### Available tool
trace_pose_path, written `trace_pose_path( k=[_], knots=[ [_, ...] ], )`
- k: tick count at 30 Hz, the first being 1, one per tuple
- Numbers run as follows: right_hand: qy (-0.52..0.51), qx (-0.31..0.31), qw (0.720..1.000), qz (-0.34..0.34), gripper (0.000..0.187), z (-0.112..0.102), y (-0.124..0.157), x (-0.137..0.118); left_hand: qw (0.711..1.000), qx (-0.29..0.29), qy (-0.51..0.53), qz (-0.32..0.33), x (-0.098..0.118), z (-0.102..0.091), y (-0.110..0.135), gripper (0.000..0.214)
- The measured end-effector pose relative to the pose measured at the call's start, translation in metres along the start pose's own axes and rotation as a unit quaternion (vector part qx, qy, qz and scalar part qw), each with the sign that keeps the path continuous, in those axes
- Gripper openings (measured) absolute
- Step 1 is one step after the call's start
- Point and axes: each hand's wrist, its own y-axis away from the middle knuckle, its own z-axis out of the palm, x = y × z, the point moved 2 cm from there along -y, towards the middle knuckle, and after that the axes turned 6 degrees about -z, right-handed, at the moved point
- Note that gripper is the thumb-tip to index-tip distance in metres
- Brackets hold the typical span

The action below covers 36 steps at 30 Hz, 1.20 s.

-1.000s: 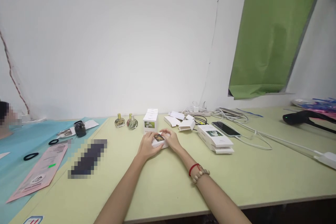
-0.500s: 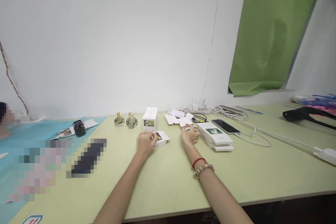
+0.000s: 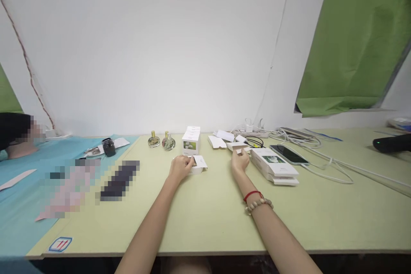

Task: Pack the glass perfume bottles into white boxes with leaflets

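Note:
My left hand [image 3: 180, 167] rests on the pale green table [image 3: 208, 218], fingers curled round the near end of a small white box [image 3: 199, 164] lying flat. My right hand [image 3: 239, 160] is further right, fingers closed on a small folded white card insert [image 3: 236, 147] beside a stack of flat white cartons [image 3: 272, 166]. Behind the box stands a row of upright white boxes [image 3: 191, 140] with a flower picture. Two small perfume bottles [image 3: 161, 141] with gold caps stand to their left.
More loose white inserts [image 3: 220, 139], a power strip with cables [image 3: 253, 133], a phone [image 3: 285, 154] and white cords lie at the back right. A black device [image 3: 391, 143] sits far right. A blue mat [image 3: 22, 188] with a dark jar [image 3: 109, 147] covers the left; another person is at the left edge.
My right hand left the small box, reached right to the loose inserts and closed on one. My left hand stayed on the box. The view shifted slightly.

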Motion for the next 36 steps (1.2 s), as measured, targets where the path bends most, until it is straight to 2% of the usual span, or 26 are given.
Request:
trace_pose_path(
  k=[3,6,8,11,14,16,18,20,22,25,30,33,36],
  knots=[
    [-0.044,0.065,0.996,-0.033,0.044,-0.005,-0.003,-0.011,0.997,0.04,-0.022,-0.054,-0.01,-0.004,-0.002,0.043],
    [-0.136,0.126,0.98,-0.072,0.042,-0.01,-0.001,-0.026,0.993,0.071,-0.036,-0.083,-0.012,-0.003,-0.002,0.04],
    [-0.187,0.139,0.968,-0.093,0.038,-0.014,0.004,-0.037,0.994,0.081,-0.031,-0.071,-0.01,-0.001,-0.002,0.034],
    [-0.21,0.115,0.965,-0.11,0.034,-0.02,0.012,-0.054,0.994,0.11,-0.001,-0.02,-0.003,0.0,0.0,0.02],
    [-0.228,0.095,0.955,-0.162,0.024,-0.027,0.021,-0.072,0.989,0.139,0.05,0.03,0.006,-0.001,0.003,0.033],
    [-0.238,0.052,0.945,-0.219,0.018,-0.029,0.03,-0.084,0.983,0.148,0.085,0.061,0.013,-0.001,0.004,0.045],
    [-0.241,-0.031,0.935,-0.258,0.017,-0.028,0.044,-0.095,0.981,0.142,0.108,0.081,0.022,-0.001,0.006,0.06],
    [-0.249,-0.126,0.92,-0.273,0.018,-0.025,0.058,-0.103,0.984,0.117,0.118,0.068,0.03,0.002,0.008,0.079],
    [-0.27,-0.193,0.902,-0.275,0.02,-0.022,0.07,-0.109,0.988,0.083,0.124,0.03,0.034,0.005,0.009,0.092],
    [-0.301,-0.205,0.896,-0.255,0.025,-0.021,0.075,-0.111,0.989,0.063,0.131,-0.012,0.037,0.006,0.011,0.094],
    [-0.321,-0.193,0.903,-0.209,0.034,-0.02,0.07,-0.109,0.988,0.103,0.113,-0.004,0.036,0.002,0.013,0.088],
    [-0.342,-0.237,0.896,-0.154,0.04,-0.016,0.076,-0.107,0.987,0.115,0.114,0.009,0.033,0.001,0.013,0.089],
    [-0.364,-0.313,0.873,-0.087,0.036,-0.011,0.085,-0.105,0.981,0.122,0.149,-0.008,0.028,-0.001,0.012,0.087]
  ],
)
